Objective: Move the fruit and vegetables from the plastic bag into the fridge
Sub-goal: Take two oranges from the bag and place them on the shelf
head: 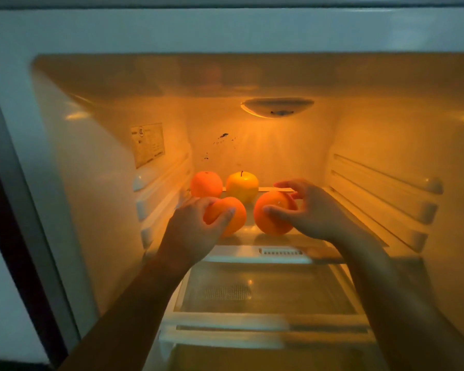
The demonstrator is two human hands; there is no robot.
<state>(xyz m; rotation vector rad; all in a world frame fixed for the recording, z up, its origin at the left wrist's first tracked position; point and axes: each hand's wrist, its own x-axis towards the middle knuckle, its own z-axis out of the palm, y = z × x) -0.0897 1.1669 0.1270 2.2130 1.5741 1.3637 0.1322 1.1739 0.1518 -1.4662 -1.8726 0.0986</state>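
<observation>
- A pale printed label (148, 144) is stuck flat on the left inner wall, at 10 o'clock from the middle of the view; its text is too small to read.
- An oval lamp cover (277, 107) sits at 1 o'clock, high on the back wall, and casts an amber glow.
- Dark specks (223, 136) are scattered on the back wall at 12 o'clock, below and left of the lamp cover.
- Moulded shelf ribs (381, 199) run along the right wall at 3 o'clock, and matching left ribs (158, 199) at 9 o'clock.
- A slotted vent strip (280, 252) lies at 5 o'clock.
- A clear panel (265, 290) lies at 6 o'clock, just below the vent strip.
- A dark upright strip (19, 250) stands at 8 o'clock, with a pale surface (0, 303) beside it.
</observation>
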